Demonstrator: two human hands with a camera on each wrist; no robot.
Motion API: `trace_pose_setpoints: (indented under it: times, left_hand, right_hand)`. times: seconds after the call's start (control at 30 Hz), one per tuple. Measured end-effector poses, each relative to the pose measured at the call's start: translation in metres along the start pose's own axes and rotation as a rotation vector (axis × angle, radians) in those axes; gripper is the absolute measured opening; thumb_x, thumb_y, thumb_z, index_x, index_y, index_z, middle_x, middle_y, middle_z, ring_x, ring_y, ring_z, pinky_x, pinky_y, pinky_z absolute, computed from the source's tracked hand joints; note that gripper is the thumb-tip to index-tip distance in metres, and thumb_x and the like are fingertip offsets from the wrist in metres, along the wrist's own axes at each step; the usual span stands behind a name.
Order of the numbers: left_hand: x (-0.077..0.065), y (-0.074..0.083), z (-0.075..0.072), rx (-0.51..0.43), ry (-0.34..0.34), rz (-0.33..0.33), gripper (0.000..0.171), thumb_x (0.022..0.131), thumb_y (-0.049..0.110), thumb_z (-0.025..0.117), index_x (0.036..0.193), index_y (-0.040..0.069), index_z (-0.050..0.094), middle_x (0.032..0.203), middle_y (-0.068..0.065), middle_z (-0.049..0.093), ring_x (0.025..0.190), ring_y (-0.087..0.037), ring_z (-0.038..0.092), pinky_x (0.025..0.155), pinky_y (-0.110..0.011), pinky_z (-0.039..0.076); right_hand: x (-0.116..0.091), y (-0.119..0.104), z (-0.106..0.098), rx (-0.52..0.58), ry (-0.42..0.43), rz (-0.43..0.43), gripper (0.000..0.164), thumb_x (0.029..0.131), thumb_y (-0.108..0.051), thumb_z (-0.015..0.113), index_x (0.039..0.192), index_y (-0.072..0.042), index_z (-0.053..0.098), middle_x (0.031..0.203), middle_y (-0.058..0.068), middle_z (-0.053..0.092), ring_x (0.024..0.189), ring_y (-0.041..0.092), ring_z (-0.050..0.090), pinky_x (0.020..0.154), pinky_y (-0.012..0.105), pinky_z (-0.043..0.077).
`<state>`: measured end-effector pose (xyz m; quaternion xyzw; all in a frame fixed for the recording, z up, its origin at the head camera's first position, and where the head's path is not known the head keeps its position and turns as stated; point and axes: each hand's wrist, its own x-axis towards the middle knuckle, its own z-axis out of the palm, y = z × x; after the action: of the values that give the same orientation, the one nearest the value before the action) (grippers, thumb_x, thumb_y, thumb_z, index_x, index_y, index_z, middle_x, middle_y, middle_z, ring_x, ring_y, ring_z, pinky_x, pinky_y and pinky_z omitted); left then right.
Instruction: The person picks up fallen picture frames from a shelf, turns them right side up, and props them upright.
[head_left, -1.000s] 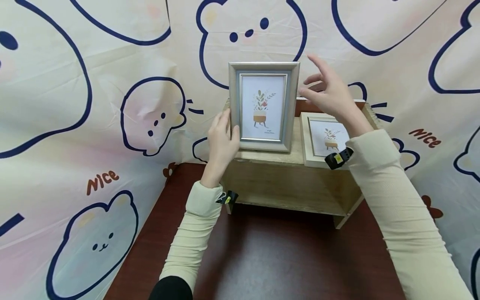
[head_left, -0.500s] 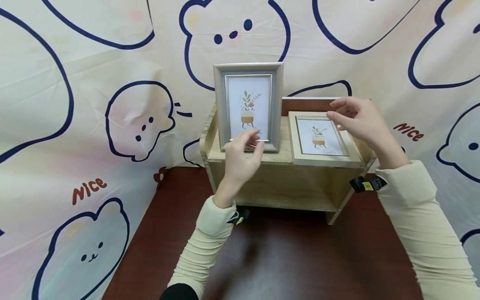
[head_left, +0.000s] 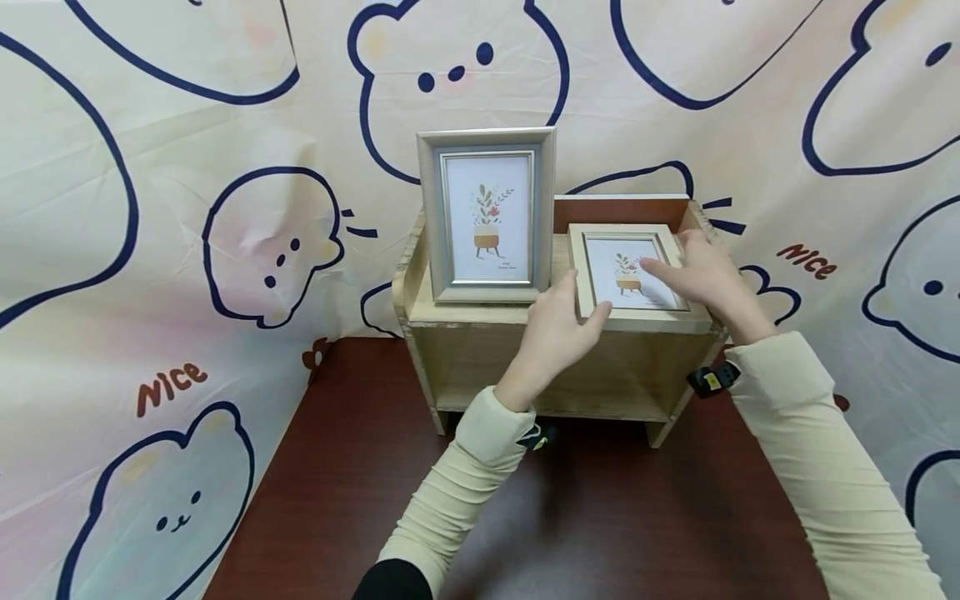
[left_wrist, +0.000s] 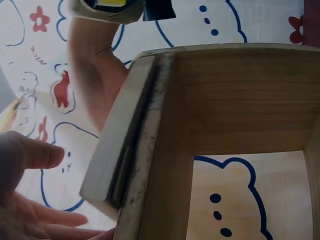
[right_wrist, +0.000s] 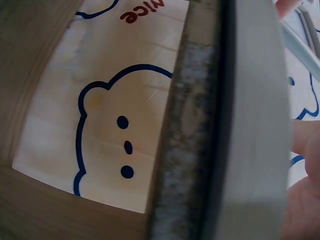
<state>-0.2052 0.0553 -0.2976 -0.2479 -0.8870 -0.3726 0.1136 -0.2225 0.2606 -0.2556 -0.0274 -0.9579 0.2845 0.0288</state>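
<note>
A cream picture frame (head_left: 645,317) with a potted-plant print lies flat, face up, on top of a small wooden shelf (head_left: 480,315). My left hand (head_left: 553,337) is at its left edge, fingers along the side and thumb extended near the front corner. In the left wrist view, the left hand's fingers (left_wrist: 55,217) are spread around the frame's end, with a gap at the thumb. My right hand (head_left: 705,275) is over its right edge, thumb extended above the print; its fingertips are partly hidden. A taller silver-grey picture frame (head_left: 543,217) stands upright to the left, untouched.
The shelf has an open lower compartment (head_left: 540,375) and raised side panels (head_left: 408,267). It stands on a dark red-brown table (head_left: 360,467). A cartoon-printed cloth (head_left: 262,100) hangs close behind and at both sides.
My left hand has left the upright frame and moved right to the lying frame. The right hand has come down from beside the upright frame to the lying frame's right edge. Both frames stay put.
</note>
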Motion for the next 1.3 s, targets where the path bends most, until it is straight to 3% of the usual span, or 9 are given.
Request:
trace_pose_setpoints:
  times: [0.1,0.23,0.43,0.6,0.77,0.93,1.13,1.23,1.3]
  left_hand:
    - [0.003,0.002,0.007,0.037,-0.013,0.045,0.056,0.088,0.029,0.057,0.128,-0.006,0.040,0.113,-0.019,0.058,0.102,-0.032,0.057,0.083,-0.040,0.046]
    - [0.004,0.002,0.014,0.063,0.026,0.120,0.050,0.087,0.019,0.058,0.127,-0.007,0.041,0.110,-0.018,0.060,0.098,-0.031,0.058,0.084,-0.037,0.046]
    - [0.002,0.000,0.022,-0.068,0.072,0.077,0.054,0.086,0.010,0.060,0.133,-0.003,0.038,0.128,-0.016,0.051,0.115,-0.034,0.047,0.098,-0.040,0.036]
    - [0.001,-0.004,0.026,-0.175,0.129,0.077,0.055,0.083,0.005,0.063,0.133,0.001,0.041,0.131,-0.014,0.048,0.115,-0.033,0.045,0.096,-0.040,0.038]
    - [0.001,-0.009,0.028,-0.233,0.197,0.145,0.056,0.080,0.000,0.064,0.132,0.000,0.043,0.133,-0.013,0.046,0.120,-0.032,0.042,0.099,-0.039,0.035]
    - [0.003,-0.015,0.034,-0.227,0.270,0.244,0.054,0.078,-0.003,0.064,0.129,-0.003,0.044,0.132,-0.017,0.046,0.124,-0.032,0.038,0.102,-0.038,0.033]
    - [0.005,-0.023,0.042,-0.208,0.323,0.352,0.052,0.079,-0.004,0.064,0.127,-0.007,0.044,0.130,-0.021,0.047,0.124,-0.035,0.038,0.101,-0.040,0.034]
    - [0.007,-0.026,0.044,-0.196,0.341,0.380,0.052,0.079,-0.003,0.064,0.127,-0.008,0.044,0.130,-0.022,0.046,0.124,-0.036,0.038,0.101,-0.040,0.034]
    - [0.007,-0.027,0.044,-0.188,0.352,0.387,0.053,0.079,-0.002,0.065,0.127,-0.009,0.043,0.130,-0.023,0.046,0.123,-0.036,0.038,0.102,-0.039,0.034]
  right_hand:
    - [0.002,0.003,0.002,0.012,-0.044,0.043,0.094,0.085,-0.055,0.049,0.139,0.012,0.012,0.136,0.036,0.026,0.122,0.050,0.027,0.095,0.062,0.027]
    - [0.004,0.005,0.004,0.024,-0.052,0.066,0.096,0.085,-0.056,0.047,0.141,0.010,0.007,0.138,0.036,0.023,0.124,0.049,0.026,0.096,0.061,0.026]
    - [0.002,0.005,0.007,0.093,-0.019,0.063,0.089,0.087,-0.051,0.049,0.141,0.009,0.010,0.138,0.035,0.023,0.125,0.046,0.026,0.098,0.060,0.024]
    - [-0.004,0.000,0.005,0.152,0.037,0.060,0.086,0.087,-0.048,0.050,0.141,0.007,0.013,0.140,0.034,0.021,0.125,0.046,0.026,0.098,0.061,0.025]
    - [-0.007,-0.002,-0.002,0.266,0.102,0.006,0.081,0.089,-0.039,0.052,0.143,0.003,0.008,0.141,0.033,0.020,0.124,0.046,0.029,0.097,0.059,0.029]
    - [-0.004,0.003,-0.012,0.330,0.173,0.033,0.075,0.091,-0.032,0.050,0.145,-0.002,0.008,0.137,0.029,0.029,0.120,0.043,0.036,0.096,0.055,0.034]
    - [0.003,0.012,-0.022,0.359,0.161,0.023,0.069,0.091,-0.019,0.050,0.147,-0.009,0.010,0.134,0.030,0.033,0.116,0.044,0.038,0.095,0.057,0.034]
    - [0.005,0.016,-0.026,0.371,0.158,-0.007,0.066,0.091,-0.011,0.050,0.147,-0.013,0.015,0.131,0.029,0.037,0.111,0.038,0.042,0.094,0.052,0.038]
    - [0.006,0.019,-0.028,0.380,0.164,-0.022,0.066,0.090,-0.008,0.051,0.147,-0.016,0.018,0.129,0.025,0.040,0.107,0.031,0.044,0.093,0.041,0.042]
